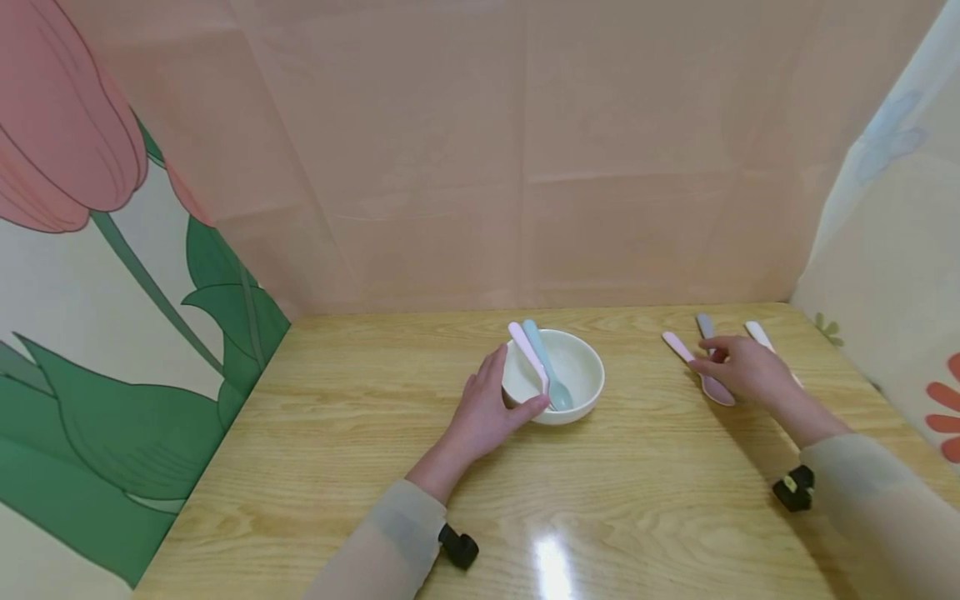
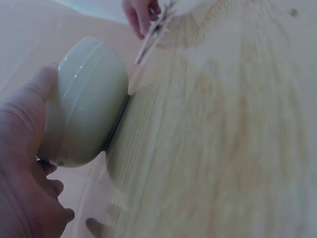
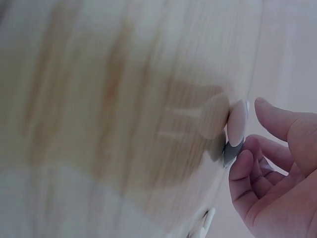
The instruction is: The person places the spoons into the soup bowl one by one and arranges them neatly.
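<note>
White bowl [image 1: 573, 367] cupped by left hand [image 1: 487, 412]; right hand [image 1: 742, 367] touching grey spoon [image 1: 705, 327]

Glossy wood-grain table [image 1: 315, 433] (with glare); bowl [image 1: 581, 367] smooth, glazed — spoons [image 1: 540, 358] look like matt plastic.

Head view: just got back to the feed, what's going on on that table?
A person's left hand grips the side of a white bowl that already holds a pink spoon and a blue spoon. The right hand rests over three more spoons lying on the wooden table: pink, grey and white.
</note>
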`<state>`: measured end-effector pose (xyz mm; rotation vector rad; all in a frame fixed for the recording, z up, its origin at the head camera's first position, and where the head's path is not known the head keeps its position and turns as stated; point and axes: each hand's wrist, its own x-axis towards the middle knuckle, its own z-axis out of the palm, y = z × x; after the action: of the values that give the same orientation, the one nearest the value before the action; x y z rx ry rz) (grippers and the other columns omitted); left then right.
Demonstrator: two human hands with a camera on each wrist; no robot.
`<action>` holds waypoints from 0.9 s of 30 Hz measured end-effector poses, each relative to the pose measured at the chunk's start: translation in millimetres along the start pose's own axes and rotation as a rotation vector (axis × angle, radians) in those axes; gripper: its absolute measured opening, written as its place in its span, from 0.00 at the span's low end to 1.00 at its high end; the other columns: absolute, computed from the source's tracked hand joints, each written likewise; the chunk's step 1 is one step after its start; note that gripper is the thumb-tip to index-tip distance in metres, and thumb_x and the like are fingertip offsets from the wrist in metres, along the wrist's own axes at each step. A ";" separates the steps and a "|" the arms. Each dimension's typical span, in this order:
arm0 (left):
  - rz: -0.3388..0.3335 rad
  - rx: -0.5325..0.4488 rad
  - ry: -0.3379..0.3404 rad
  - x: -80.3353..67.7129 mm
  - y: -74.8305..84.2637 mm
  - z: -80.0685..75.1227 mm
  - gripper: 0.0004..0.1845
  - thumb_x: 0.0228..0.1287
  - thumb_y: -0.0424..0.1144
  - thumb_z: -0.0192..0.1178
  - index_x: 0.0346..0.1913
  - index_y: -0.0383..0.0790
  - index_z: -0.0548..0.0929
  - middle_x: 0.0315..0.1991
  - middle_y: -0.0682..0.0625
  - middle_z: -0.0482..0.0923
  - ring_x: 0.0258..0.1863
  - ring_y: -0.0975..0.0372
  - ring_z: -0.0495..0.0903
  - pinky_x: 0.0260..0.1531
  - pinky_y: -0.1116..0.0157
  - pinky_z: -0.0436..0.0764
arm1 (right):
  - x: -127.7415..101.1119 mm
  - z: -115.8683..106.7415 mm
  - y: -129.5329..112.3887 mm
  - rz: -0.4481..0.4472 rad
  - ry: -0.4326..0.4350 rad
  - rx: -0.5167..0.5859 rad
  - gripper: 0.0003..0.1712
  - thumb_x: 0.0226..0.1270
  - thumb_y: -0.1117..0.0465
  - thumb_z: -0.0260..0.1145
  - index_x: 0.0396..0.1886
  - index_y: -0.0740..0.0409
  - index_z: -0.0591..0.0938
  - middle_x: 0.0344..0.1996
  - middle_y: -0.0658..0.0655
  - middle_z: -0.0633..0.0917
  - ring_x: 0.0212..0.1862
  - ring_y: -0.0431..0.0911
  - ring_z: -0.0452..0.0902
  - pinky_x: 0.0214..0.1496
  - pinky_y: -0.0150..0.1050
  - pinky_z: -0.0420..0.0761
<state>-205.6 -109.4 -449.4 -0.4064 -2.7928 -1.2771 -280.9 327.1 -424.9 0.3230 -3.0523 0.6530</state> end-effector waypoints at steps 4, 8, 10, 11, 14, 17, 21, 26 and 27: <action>-0.002 0.003 -0.001 0.3 -0.2 0.2 0.63 0.70 0.71 0.70 0.92 0.44 0.47 0.88 0.46 0.55 0.85 0.48 0.59 0.85 0.44 0.47 | 1.7 1.3 1.9 0.004 -0.003 -0.009 0.34 0.82 0.49 0.71 0.68 0.77 0.80 0.46 0.67 0.88 0.35 0.51 0.77 0.37 0.45 0.74; -0.001 0.011 -0.002 0.7 -0.3 0.4 0.63 0.70 0.71 0.69 0.92 0.44 0.47 0.88 0.45 0.55 0.84 0.48 0.60 0.85 0.45 0.49 | 3.6 2.7 4.0 0.006 -0.007 -0.021 0.33 0.81 0.49 0.72 0.66 0.76 0.82 0.44 0.67 0.88 0.37 0.53 0.78 0.39 0.46 0.75; -0.001 0.016 -0.003 0.8 -0.2 0.5 0.63 0.70 0.71 0.69 0.92 0.44 0.47 0.88 0.45 0.55 0.84 0.48 0.60 0.85 0.46 0.49 | 4.4 3.2 4.8 0.006 -0.008 -0.025 0.32 0.80 0.49 0.73 0.64 0.75 0.83 0.44 0.67 0.89 0.39 0.54 0.80 0.40 0.47 0.76; -0.001 0.017 -0.003 0.8 -0.3 0.6 0.63 0.70 0.71 0.69 0.92 0.44 0.47 0.88 0.45 0.55 0.84 0.48 0.60 0.85 0.47 0.49 | 4.9 3.5 5.1 0.008 -0.010 -0.027 0.31 0.80 0.49 0.73 0.63 0.75 0.84 0.44 0.67 0.89 0.40 0.55 0.80 0.40 0.48 0.77; 0.005 0.013 0.002 0.4 0.3 0.3 0.62 0.70 0.71 0.69 0.92 0.44 0.48 0.88 0.45 0.55 0.84 0.48 0.61 0.85 0.46 0.49 | 5.5 4.2 6.0 0.014 -0.014 -0.027 0.30 0.80 0.49 0.73 0.61 0.74 0.86 0.46 0.68 0.89 0.43 0.58 0.83 0.44 0.52 0.79; 0.012 0.007 0.008 -0.4 0.5 0.1 0.62 0.70 0.70 0.70 0.91 0.42 0.49 0.88 0.45 0.57 0.83 0.48 0.62 0.85 0.45 0.50 | 5.4 4.8 6.5 0.012 -0.013 -0.023 0.28 0.80 0.49 0.73 0.58 0.72 0.87 0.47 0.69 0.90 0.46 0.62 0.85 0.48 0.59 0.81; 0.012 0.009 0.010 -0.5 0.3 0.4 0.62 0.70 0.70 0.69 0.91 0.42 0.49 0.88 0.44 0.57 0.83 0.47 0.63 0.84 0.44 0.50 | 5.5 5.3 7.0 0.003 -0.015 -0.017 0.26 0.80 0.49 0.73 0.55 0.71 0.89 0.47 0.70 0.91 0.48 0.64 0.86 0.50 0.64 0.81; 0.000 0.016 0.004 0.5 -0.1 0.5 0.62 0.70 0.71 0.69 0.91 0.43 0.48 0.88 0.45 0.56 0.83 0.48 0.62 0.85 0.46 0.50 | 6.2 7.1 8.4 0.004 -0.015 -0.018 0.23 0.79 0.49 0.73 0.51 0.68 0.90 0.46 0.67 0.91 0.46 0.62 0.86 0.49 0.62 0.81; -0.003 0.016 0.002 0.8 -0.2 0.7 0.62 0.70 0.71 0.69 0.92 0.44 0.48 0.88 0.46 0.56 0.84 0.49 0.61 0.85 0.47 0.50 | 6.4 7.5 8.8 0.004 -0.015 -0.019 0.22 0.79 0.50 0.73 0.51 0.67 0.90 0.45 0.66 0.91 0.46 0.62 0.86 0.49 0.62 0.81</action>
<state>-206.4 -108.9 -450.0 -0.4003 -2.8017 -1.2539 -288.6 330.6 -435.0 0.3237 -3.0719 0.6244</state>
